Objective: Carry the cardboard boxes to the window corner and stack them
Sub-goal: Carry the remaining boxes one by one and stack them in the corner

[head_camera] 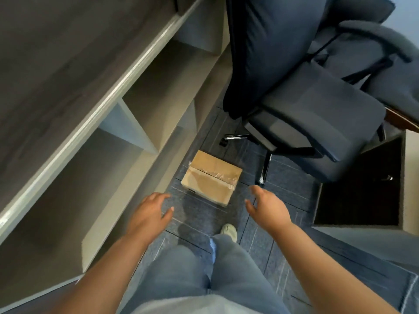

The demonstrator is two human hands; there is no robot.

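Narrow lane of blue carpet floor (199,214) runs up the middle. Left edge of the lane is a long open shelf unit (136,91), and its bottom board meets the carpet. The right edge is closed off by a dark office chair (306,105) and, nearer the person, a desk pedestal with a dark opening (362,196). Chrome chair leg (264,171) sticks out into the lane, and a caster (223,142) sits further up by the shelf side.

Cardboard box (212,177) lies flat on the carpet at the left edge of the lane. Its far-left corner is just beside the shelf unit's bottom board and its right side is near the chrome chair leg, apart from it. It is closed, with clear tape across the top seam, and sits skewed to the shelf line. Open carpet shows between its near edge and the person's shoe (229,232).

Left hand (148,211) is spread, fingers loose and apart, holding nothing. It is below-left of the box's near-left corner, apart from it, close to the shelf edge. Right hand (266,208) is also spread, thumb out, holding nothing. It is just right of the box's near-right corner, not touching. The box lies ahead of the hands and between them. Height of the hands above the carpet is hard to tell. Jeans legs (192,268) fill the lower middle.
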